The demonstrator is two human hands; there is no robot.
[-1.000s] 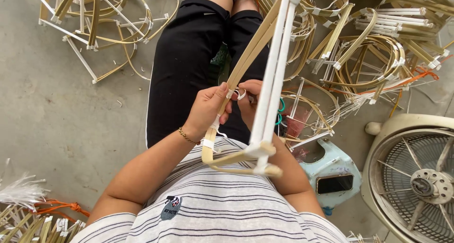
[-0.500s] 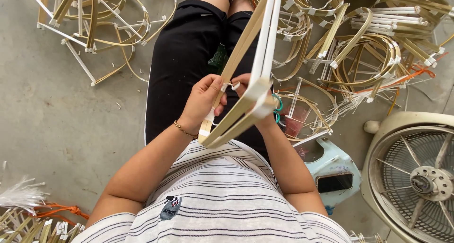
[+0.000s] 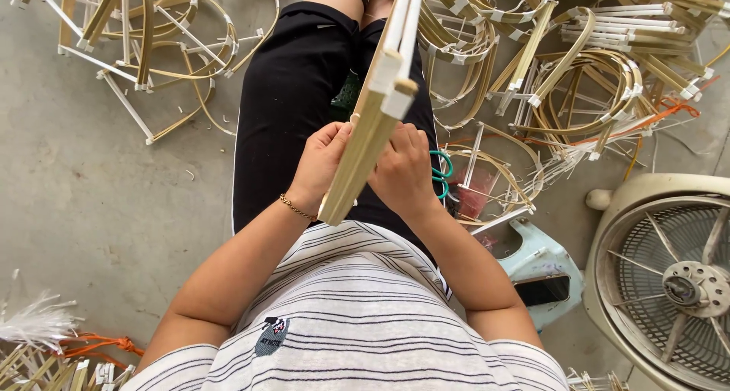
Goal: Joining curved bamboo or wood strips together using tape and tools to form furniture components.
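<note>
Left hand (image 3: 323,163), right hand (image 3: 403,170) both clamped on bamboo frame (image 3: 376,109) above lap.

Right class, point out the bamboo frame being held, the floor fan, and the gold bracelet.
bamboo frame (image 3: 370,128), head view, on its flat strip.
floor fan (image 3: 682,287), head view, on its hub.
gold bracelet (image 3: 295,208), head view, on the chain at the wrist.

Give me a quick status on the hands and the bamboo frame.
Left hand and right hand both gripping the bamboo frame, held edge-on over the lap. More frames piled on the floor, a fan alongside; nothing blocking.
</note>
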